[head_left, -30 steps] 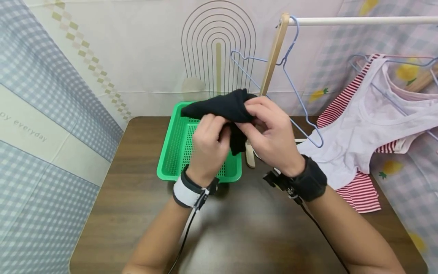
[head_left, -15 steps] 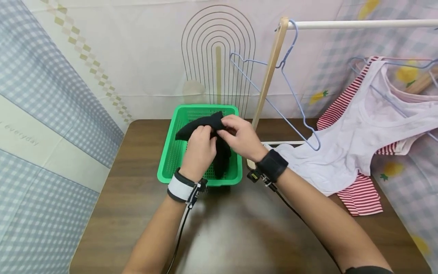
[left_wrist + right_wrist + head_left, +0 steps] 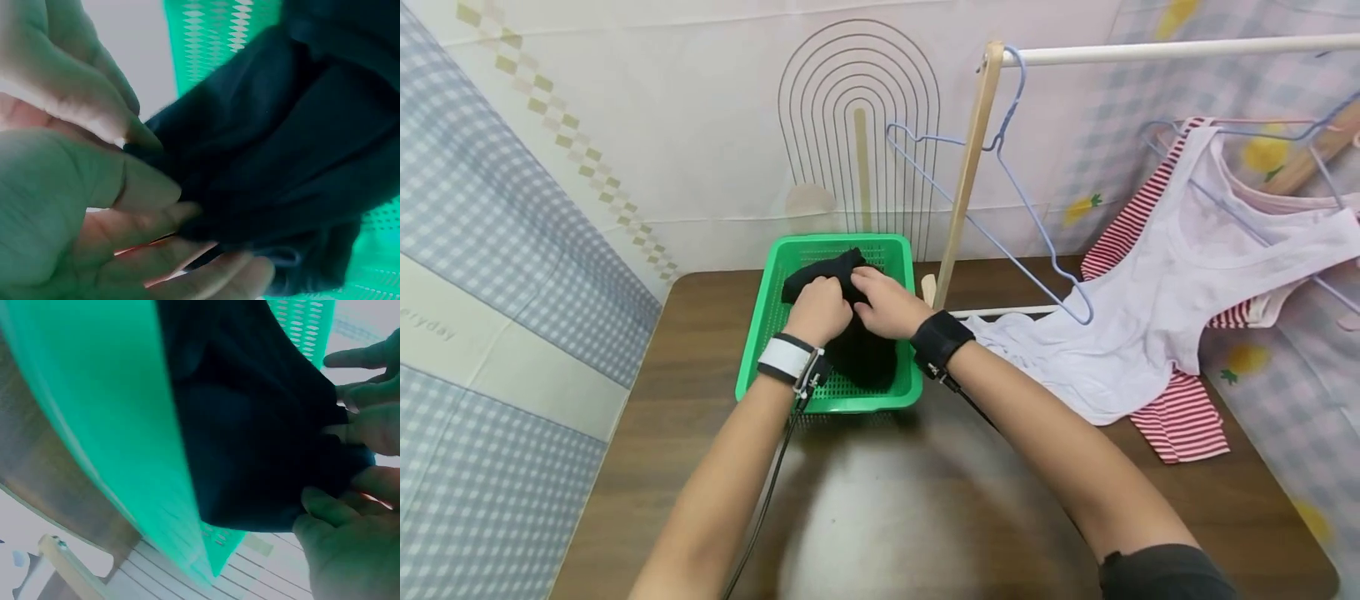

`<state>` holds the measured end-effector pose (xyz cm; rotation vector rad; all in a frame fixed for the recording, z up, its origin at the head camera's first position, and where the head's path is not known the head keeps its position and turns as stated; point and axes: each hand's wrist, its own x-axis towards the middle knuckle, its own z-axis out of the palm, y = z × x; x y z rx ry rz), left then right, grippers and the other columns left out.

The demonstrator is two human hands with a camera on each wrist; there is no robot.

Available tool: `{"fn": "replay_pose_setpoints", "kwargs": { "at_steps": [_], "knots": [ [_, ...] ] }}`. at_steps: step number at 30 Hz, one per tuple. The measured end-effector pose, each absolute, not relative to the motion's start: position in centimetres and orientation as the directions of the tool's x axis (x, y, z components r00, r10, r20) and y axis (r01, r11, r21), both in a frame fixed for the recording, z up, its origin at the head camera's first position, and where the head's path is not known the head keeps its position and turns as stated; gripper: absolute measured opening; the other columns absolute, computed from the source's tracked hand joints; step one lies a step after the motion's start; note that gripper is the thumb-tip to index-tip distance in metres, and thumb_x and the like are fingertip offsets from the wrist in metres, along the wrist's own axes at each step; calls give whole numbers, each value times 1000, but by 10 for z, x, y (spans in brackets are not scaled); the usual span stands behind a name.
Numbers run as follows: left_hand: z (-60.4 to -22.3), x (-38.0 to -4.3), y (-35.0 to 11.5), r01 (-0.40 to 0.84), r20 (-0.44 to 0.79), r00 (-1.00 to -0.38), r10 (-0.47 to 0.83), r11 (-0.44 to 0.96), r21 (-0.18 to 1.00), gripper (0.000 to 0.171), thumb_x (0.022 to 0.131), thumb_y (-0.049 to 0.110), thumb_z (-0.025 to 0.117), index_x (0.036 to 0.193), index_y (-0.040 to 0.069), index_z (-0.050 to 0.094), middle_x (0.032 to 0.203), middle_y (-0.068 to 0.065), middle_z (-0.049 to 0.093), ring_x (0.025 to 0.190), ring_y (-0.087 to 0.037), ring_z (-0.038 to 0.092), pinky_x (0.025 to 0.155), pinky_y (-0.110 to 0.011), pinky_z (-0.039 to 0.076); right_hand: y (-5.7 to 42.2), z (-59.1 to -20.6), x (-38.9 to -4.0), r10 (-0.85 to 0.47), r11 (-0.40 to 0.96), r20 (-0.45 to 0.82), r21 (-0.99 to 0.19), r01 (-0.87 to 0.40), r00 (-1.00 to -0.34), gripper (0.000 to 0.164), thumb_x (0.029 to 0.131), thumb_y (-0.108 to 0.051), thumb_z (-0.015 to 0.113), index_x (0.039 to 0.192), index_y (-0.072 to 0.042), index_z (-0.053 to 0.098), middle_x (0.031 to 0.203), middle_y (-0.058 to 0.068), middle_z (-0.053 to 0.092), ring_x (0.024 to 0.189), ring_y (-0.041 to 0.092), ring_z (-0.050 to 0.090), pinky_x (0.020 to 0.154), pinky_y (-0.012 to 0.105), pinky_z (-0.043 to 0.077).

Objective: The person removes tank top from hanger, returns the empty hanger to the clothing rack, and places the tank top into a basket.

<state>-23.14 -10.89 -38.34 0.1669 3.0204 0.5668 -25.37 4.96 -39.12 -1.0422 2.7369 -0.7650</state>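
Observation:
A black cloth garment (image 3: 865,354) is bunched inside the green basket (image 3: 752,342), part of it raised toward the back. My left hand (image 3: 820,310) pinches its upper part near the basket's middle. Beside it, my right hand (image 3: 887,304) holds the same fold with thumb and fingers. In the left wrist view the black garment (image 3: 275,150) is gathered between thumb and fingertips, and its folds spread over the basket. The right wrist view has fingers of both hands at the edge of the garment (image 3: 256,437), close to the basket wall (image 3: 106,394).
A wooden-and-white clothes rack (image 3: 970,175) stands right of the basket, with a blue hanger (image 3: 1037,225) on its rail. Farther right hang a white tank top (image 3: 1142,308) and a red-striped garment (image 3: 1183,421). The brown table (image 3: 850,517) runs toward me.
Both hands have lowered the black garment into the basket, moving down and to the left. Its loose part now spreads over the basket floor. The view has shifted slightly.

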Motion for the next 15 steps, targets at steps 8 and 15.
{"fn": "replay_pose_setpoints", "kwargs": {
  "at_steps": [8,15],
  "knots": [
    [-399,-243,-114,-15,-208,-978,34,973,232,25,102,21,51,95,7,70,110,-21,72,96,-39,69,74,-52,55,42,-401,-258,-627,748,-233,-449,-490,-744,70,109,-24,50,165,-2,14,174,18,17,162,32,20,132,42,23],
    [-393,-225,-104,74,-119,-987,105,969,237,32,106,25,50,121,8,71,114,-19,74,96,-39,72,77,-55,60,60,-396,-253,-602,734,-189,-513,-445,-775,68,110,-26,49,165,-3,17,173,17,21,161,31,23,131,45,26]
  ]
}}
